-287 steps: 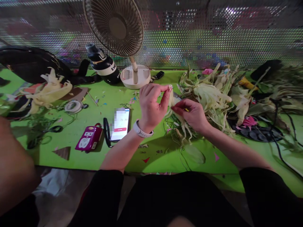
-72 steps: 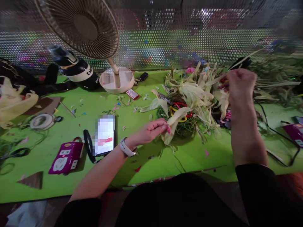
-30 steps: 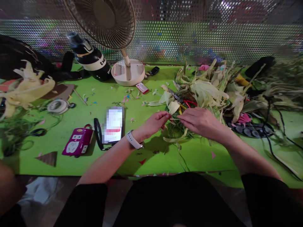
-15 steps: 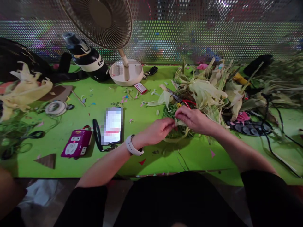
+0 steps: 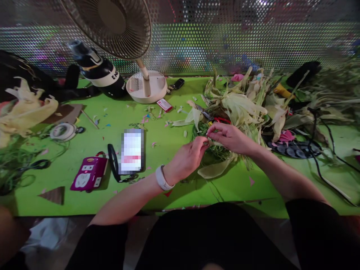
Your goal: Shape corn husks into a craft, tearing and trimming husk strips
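My left hand (image 5: 189,157), with a white band on its wrist, is closed in a pinch. Its fingertips meet those of my right hand (image 5: 230,138), which is pinched as well. What lies between the fingers is too small and hidden to make out. Just beneath both hands is a tangle of thin green strands (image 5: 221,150). A pale corn husk (image 5: 216,169) sticks out below it towards me. Behind my right hand rises a heap of dry corn husks (image 5: 242,105), with red-handled pliers or scissors (image 5: 222,120) partly covered at its near edge.
On the left of the green table (image 5: 168,142) are a phone (image 5: 131,152), a purple power adapter (image 5: 89,173) and a roll of tape (image 5: 62,132). A fan (image 5: 146,88) and a black bottle (image 5: 104,77) stand behind. Black cables (image 5: 316,150) run on the right.
My left hand has turned and its wrist has come slightly right and down. The husk below the tangle shows more broadly now. The whole view has shifted a little.
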A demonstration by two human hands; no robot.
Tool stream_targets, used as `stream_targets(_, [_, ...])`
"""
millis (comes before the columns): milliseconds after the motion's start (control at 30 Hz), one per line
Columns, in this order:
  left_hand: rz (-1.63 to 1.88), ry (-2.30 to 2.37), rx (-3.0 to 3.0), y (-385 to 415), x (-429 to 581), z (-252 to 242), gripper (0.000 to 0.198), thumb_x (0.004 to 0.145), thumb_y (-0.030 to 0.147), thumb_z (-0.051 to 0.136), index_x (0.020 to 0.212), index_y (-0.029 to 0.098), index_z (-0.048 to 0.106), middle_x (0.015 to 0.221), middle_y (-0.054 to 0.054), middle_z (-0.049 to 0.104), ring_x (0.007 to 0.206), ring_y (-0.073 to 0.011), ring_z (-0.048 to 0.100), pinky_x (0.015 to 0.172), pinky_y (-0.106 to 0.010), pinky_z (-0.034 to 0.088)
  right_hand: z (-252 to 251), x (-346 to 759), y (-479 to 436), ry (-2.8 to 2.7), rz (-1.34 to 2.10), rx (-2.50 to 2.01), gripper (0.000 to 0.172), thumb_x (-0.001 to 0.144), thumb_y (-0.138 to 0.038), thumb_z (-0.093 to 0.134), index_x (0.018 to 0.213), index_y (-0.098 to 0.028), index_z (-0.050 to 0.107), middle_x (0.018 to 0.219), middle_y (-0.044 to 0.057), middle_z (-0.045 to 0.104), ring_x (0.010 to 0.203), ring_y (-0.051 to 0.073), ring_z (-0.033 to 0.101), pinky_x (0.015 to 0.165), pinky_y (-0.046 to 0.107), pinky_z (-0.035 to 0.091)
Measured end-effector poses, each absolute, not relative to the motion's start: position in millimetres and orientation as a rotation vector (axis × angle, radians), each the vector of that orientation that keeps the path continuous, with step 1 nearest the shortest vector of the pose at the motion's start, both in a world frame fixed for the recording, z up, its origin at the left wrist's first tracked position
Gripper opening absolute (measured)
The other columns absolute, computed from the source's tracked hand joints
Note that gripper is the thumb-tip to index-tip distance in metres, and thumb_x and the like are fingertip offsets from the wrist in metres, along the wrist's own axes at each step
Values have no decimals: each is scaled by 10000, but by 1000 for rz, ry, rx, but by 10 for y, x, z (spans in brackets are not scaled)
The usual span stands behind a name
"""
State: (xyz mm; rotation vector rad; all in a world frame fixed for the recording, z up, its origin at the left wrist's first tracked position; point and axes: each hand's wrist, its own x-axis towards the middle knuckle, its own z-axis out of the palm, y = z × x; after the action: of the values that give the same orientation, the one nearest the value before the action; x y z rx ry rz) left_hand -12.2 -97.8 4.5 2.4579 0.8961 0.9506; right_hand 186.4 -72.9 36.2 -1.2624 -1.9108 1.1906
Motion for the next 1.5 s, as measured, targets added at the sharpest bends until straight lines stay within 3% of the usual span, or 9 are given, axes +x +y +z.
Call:
stream_targets(167, [933,802,2627,-973,-129,6,270,968,106,407,1233,100,457,967,-122,694,864,-195,672,737,-319,526,360,1861,-718,-1881,1258,-1221,248,868,-434,619,853,-187,629,748,8,595,653,123,502,553,241,372])
stream_targets(333, [734,886,1961,-950,-108,131,112,965,212,454,966,151,547,736,-29,642,627,-124,578,610,-254,462,327,1858,-693,-1896,1218,-1289,325,902,-500,555,948,-184,615,610,-41,538,487,91,390,475,233,311])
stream_targets(567, [724,850,732,-820,-70,202,126,834,210,653,781,139,563,590,38,549,455,-27,401,451,-150,295,383,1869,-747,-2017,158,-1151,155,896,-333,588,860,-200,659,865,86,673,836,219,603,765,375,461])
stream_targets(700, [821,816,528,-817,-73,229,110,790,156,692,775,129,586,595,40,553,469,-21,427,477,-133,352,415,1822,-845,-2189,706,-1163,246,925,-378,541,848,-173,654,758,48,667,684,167,597,658,316,465])
stream_targets(933, [856,764,532,-836,-83,267,137,799,176,700,750,129,580,580,44,541,433,-10,361,440,-132,313,213,1685,-826,-1852,1395,-1005,185,941,-340,505,1018,-192,585,944,44,653,810,147,638,716,288,517])
stream_targets(1067, [898,832,637,-834,-67,231,113,823,196,670,797,140,576,608,38,559,441,-20,368,432,-145,292,174,1700,-856,-2083,884,-1186,213,978,-291,449,881,-175,599,746,24,599,678,146,554,629,275,447])
stream_targets(1267, [1023,975,1143,-873,-33,93,123,895,281,587,856,170,548,634,32,569,496,-68,436,486,-198,343,265,1743,-940,-2530,-192,-1025,267,965,-110,390,894,-168,642,822,79,629,762,199,536,673,329,416])
stream_targets(1400, [964,1044,1566,-918,-57,107,86,932,234,505,916,181,570,668,16,594,580,-100,514,593,-230,395,276,1785,-893,-2436,-280,-916,247,957,-104,398,992,-190,627,1076,116,665,992,233,580,816,366,458])
stream_targets(1500, [883,1015,1796,-956,-76,147,120,933,192,477,947,181,595,702,-3,611,632,-125,554,631,-250,416,220,1792,-864,-2364,-114,-1010,256,965,-123,367,946,-192,613,927,95,694,847,211,616,742,339,468])
